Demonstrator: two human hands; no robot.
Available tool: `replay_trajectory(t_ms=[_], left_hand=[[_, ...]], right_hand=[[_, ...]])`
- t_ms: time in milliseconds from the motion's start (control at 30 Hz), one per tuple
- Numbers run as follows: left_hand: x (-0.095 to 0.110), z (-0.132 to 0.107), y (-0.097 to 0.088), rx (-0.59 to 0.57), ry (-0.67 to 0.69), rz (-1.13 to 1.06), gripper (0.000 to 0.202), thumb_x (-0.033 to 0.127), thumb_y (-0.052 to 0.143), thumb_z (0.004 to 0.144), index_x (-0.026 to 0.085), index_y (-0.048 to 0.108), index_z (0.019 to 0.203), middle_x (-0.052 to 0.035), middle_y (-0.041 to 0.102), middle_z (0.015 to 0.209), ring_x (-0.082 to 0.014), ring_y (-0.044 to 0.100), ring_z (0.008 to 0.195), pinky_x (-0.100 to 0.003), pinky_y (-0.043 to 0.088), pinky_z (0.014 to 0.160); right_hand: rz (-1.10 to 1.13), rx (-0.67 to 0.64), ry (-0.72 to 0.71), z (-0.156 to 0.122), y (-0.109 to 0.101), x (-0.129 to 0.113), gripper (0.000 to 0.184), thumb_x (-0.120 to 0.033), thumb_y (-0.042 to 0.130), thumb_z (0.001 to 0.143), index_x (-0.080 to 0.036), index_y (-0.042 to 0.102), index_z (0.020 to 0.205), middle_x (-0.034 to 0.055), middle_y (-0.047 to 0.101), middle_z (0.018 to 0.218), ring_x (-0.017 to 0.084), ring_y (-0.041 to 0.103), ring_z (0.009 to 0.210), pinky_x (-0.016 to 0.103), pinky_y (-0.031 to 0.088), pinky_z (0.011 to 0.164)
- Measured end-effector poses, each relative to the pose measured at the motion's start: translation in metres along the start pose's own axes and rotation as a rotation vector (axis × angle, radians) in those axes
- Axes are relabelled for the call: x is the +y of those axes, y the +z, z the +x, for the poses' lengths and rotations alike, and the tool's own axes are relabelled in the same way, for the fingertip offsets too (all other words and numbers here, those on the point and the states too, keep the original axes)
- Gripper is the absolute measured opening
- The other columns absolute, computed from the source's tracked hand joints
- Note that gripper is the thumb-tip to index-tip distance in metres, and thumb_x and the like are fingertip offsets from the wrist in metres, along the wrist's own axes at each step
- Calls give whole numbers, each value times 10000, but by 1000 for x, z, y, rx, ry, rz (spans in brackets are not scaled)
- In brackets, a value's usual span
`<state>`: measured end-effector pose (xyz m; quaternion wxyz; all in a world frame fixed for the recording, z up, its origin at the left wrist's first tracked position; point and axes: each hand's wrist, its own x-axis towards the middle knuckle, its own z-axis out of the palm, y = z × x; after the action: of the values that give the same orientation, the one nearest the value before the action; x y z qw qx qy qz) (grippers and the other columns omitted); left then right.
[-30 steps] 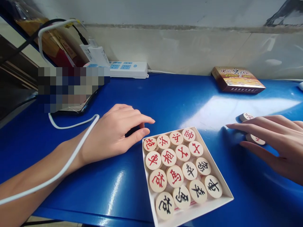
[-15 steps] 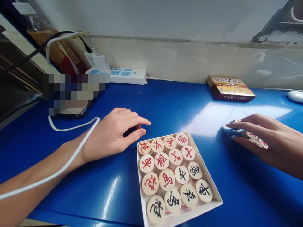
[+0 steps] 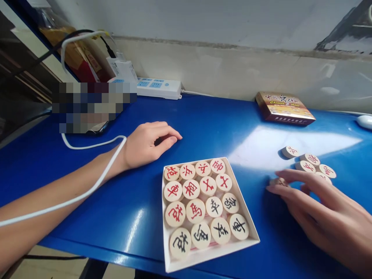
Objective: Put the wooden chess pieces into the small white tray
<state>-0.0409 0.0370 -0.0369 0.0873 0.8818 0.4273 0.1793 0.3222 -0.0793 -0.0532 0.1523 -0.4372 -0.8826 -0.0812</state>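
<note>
A shallow white box (image 3: 210, 256) sits on the blue table (image 3: 221, 131), packed with several round wooden chess pieces (image 3: 200, 201) marked in red and black. My left hand (image 3: 147, 144) rests palm down just left of and behind the box, fingers loosely bent, holding nothing. My right hand (image 3: 319, 209) reaches in from the right with fingers stretched out. Its fingertips lie on one loose piece (image 3: 277, 181) to the right of the box. Several more loose pieces (image 3: 309, 159) lie just beyond that hand.
A brown and yellow game box (image 3: 284, 107) lies at the back right, a white mouse (image 3: 365, 121) at the far right edge. A white power strip (image 3: 158, 87) with a charger stands at the back left. A white cable (image 3: 93, 186) runs over my left forearm.
My right hand has drawn back toward me and left, uncovering the loose pieces and bringing one piece along under its fingertips. My left hand has shifted slightly back from the box.
</note>
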Motion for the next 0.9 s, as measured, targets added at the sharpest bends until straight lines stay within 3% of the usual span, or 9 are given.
replay_trajectory(t_ms=[100, 167, 267, 400, 500, 633, 733, 900], left_hand=[[-4, 5, 7, -1, 36, 49, 274, 321, 416, 934, 211, 661, 991, -22, 660, 888, -181, 600, 850, -298, 404, 805], [-5, 6, 9, 0, 62, 79, 276, 320, 414, 932, 209, 656, 1003, -24, 660, 884, -189, 599, 863, -320, 391, 830], [-7, 6, 11, 24, 89, 112, 268, 321, 428, 921, 209, 658, 1000, -18, 655, 851, -187, 596, 831, -327, 381, 815], [-8, 6, 11, 47, 117, 97, 259, 320, 436, 919, 205, 652, 1001, -6, 648, 809, -174, 592, 780, -317, 379, 796], [-8, 7, 11, 26, 132, 101, 252, 312, 436, 921, 209, 646, 1016, -1, 644, 817, -171, 592, 783, -313, 377, 808], [-7, 7, 9, 23, 118, 92, 246, 311, 449, 914, 212, 644, 1026, 6, 623, 772, -166, 583, 757, -291, 383, 791], [-6, 6, 7, 37, 77, 53, 242, 307, 463, 904, 204, 650, 1016, 8, 614, 744, -156, 570, 718, -261, 399, 740], [-4, 4, 5, 23, 31, 6, 241, 313, 471, 896, 211, 665, 995, 7, 620, 755, -151, 569, 709, -240, 406, 676]], right_hand=[[110, -59, -184, 24, -9, -8, 225, -119, 450, 890, -183, 581, 1061, 102, 526, 1132, 174, 573, 928, 279, 486, 721], [182, -31, -248, 37, -17, -20, 202, -84, 495, 861, -178, 566, 1025, 95, 529, 1084, 169, 540, 890, 283, 455, 702], [311, 60, -270, 50, -21, -44, 214, -75, 545, 842, -165, 557, 1035, 89, 555, 1041, 188, 512, 916, 326, 433, 749], [423, 85, -255, 60, -12, -66, 130, -101, 569, 862, -151, 583, 981, 73, 615, 980, 168, 544, 909, 298, 453, 739], [401, 121, -253, 58, -4, -64, 127, -243, 570, 904, -149, 607, 979, 82, 637, 1006, 187, 561, 935, 313, 465, 747], [242, 105, -350, 44, -4, -51, 457, -501, 397, 953, -149, 617, 1144, 136, 585, 1201, 276, 529, 1092, 410, 438, 822], [174, 48, -347, 36, -7, -46, 499, -519, 333, 962, -188, 593, 1231, 126, 519, 1312, 303, 500, 1148, 437, 416, 850], [221, -9, -300, 42, -7, -48, 485, -511, 323, 962, -256, 565, 1295, 93, 501, 1335, 303, 486, 1175, 414, 462, 844]])
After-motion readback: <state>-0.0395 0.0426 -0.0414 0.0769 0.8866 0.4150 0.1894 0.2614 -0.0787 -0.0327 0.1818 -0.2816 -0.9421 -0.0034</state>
